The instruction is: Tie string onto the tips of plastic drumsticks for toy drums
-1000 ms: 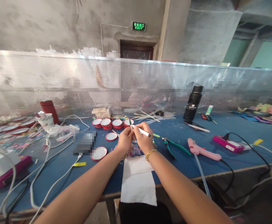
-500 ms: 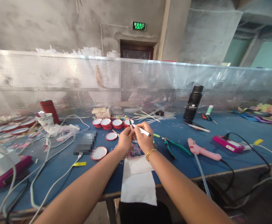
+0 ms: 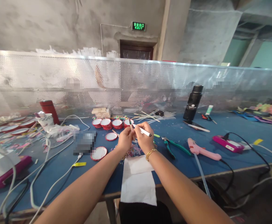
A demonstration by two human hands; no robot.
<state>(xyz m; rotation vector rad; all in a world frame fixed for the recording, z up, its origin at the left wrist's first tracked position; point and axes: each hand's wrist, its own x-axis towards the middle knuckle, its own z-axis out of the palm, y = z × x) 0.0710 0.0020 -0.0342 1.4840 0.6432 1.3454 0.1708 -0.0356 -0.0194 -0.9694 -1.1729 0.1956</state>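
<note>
My left hand (image 3: pixel 125 138) and my right hand (image 3: pixel 144 138) meet above the blue table (image 3: pixel 177 161), fingertips together. Between them runs a thin white stick (image 3: pixel 142 131) with a dark tip that juts out to the right; my right hand grips it. My left hand pinches its left end, where a small reddish piece (image 3: pixel 131 123) shows. A gold bracelet (image 3: pixel 150 153) circles my right wrist. Below the hands lie coloured rubber bands (image 3: pixel 133 151) and a white paper sheet (image 3: pixel 138 180).
Red-rimmed round lids (image 3: pixel 108 123) sit behind my hands, one more lid (image 3: pixel 99 153) to the left. Green pliers (image 3: pixel 173 145), a pink glue gun (image 3: pixel 203 150), a black flask (image 3: pixel 193 102) and a pink box (image 3: pixel 226 144) lie right. Cables (image 3: pixel 44 174) sprawl left. A perforated metal screen (image 3: pixel 56 81) backs the table.
The stick has shifted very slightly to the right in my hands; otherwise nothing has moved.
</note>
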